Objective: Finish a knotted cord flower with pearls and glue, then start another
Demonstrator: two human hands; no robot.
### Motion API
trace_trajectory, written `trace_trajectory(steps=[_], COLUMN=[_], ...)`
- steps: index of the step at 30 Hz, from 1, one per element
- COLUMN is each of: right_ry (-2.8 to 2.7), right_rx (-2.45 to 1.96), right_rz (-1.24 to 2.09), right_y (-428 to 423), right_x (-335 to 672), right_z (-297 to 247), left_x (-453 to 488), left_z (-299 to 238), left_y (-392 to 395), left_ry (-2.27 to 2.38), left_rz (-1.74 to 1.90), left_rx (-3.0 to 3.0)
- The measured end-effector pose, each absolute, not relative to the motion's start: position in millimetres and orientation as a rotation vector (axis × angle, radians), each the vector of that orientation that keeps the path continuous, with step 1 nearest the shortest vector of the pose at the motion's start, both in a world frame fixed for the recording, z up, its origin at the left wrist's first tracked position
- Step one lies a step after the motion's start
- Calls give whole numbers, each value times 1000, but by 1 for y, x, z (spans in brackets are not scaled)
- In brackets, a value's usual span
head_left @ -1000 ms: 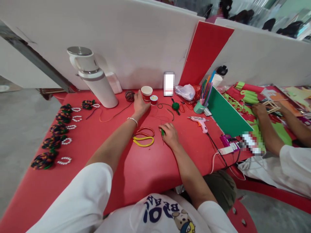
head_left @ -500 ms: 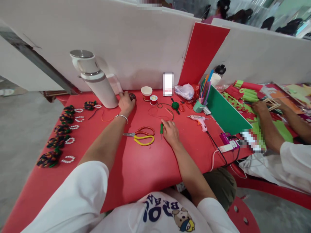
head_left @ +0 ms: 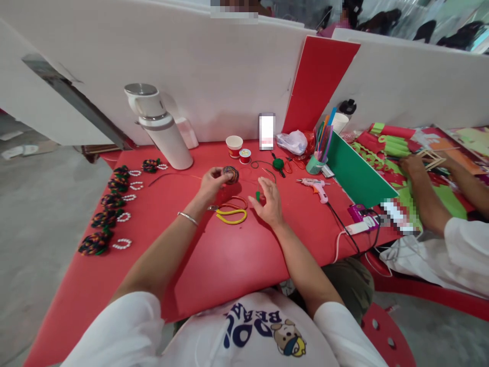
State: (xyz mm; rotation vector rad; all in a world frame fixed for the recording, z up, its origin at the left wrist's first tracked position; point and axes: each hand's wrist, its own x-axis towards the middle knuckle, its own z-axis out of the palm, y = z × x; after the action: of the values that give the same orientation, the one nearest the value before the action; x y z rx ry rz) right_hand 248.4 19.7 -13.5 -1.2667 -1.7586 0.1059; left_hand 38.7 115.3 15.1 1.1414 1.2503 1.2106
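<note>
Multicoloured cord ball (head_left: 231, 175): rounded and compact, wound in many overlapping passes. Surface shows dark strands crossed by narrow orange-brown and paler bands.

Position: raised over the worktop (head_left: 229, 260), nearer the far edge than the near edge.

Left hand (head_left: 212, 184): gripping the ball at its left side, thumb and fingers pinched together.

Right hand (head_left: 270, 204): open, thumb and fingers parted, to the right of the ball. A green-handled tool (head_left: 258, 196) shows in the gap between thumb and fingers; contact with the hand cannot be confirmed from this view.

Surroundings: a thin strand (head_left: 171, 175), dark at its left end and orange-red toward the left hand, lies on the worktop. Scissors (head_left: 231, 223), one handle red and one yellow, lie on the near side of the ball. A red spool (head_left: 245, 156) and a paper cup (head_left: 234, 147) stand toward the far edge. Dark multicoloured bundles (head_left: 95, 242) line the left edge, each beside a white bead loop (head_left: 122, 244).
</note>
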Motion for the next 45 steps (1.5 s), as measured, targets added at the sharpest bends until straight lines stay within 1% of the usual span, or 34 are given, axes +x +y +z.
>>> trace_trajectory(steps=[4, 7, 9, 12, 16, 20, 23, 25, 27, 30, 33, 37, 42, 45], right_ry=[-1782, -1754, -1682, -1642, -1655, -1578, -1625, -1677, -1690, -1632, -1555, -1557, -1636, -1663], right_rx=[-1135, -1094, -1105, -1127, -1121, -1187, -1238, -1277, -1291, -1260, -1256, -1245, -1210, -1216], right_rz=[209, 259, 314, 417, 509, 486, 434, 398, 391, 466, 550, 526, 460, 466], right_y=[15, 13, 12, 12, 15, 18, 19, 19, 18, 17, 17, 19, 19, 19], right_x=[232, 230, 232, 236, 237, 243, 251, 255, 258, 261, 265, 270, 272, 269], right_z=[-6, -5, -4, -3, -7, -12, -12, -10, -8, -6, -5, -5, -5, -7], left_x=[61, 69, 70, 69, 69, 63, 53, 46, 39, 24, 1, -43, -94, -102], left_z=[7, 5, 8, 14, 19, 25, 32, 37, 44, 53, 58, 54, 40, 34], left_y=[79, 65, 60, 56, 52, 48, 49, 54, 61, 75, 87, 95, 95, 90], left_ry=[939, 850, 817, 812, 887, 977, 1003, 1015, 1028, 1055, 1174, 1333, 1586, 1866], left_rz=[1029, 1018, 950, 863, 897, 775, 679, 765, 949, 1193, 1328, 1562, 1677, 1679], left_rx=[921, 924, 940, 969, 1009, 1168, 1365, 1378, 1296, 1158, 1050, 979, 1049, 1357])
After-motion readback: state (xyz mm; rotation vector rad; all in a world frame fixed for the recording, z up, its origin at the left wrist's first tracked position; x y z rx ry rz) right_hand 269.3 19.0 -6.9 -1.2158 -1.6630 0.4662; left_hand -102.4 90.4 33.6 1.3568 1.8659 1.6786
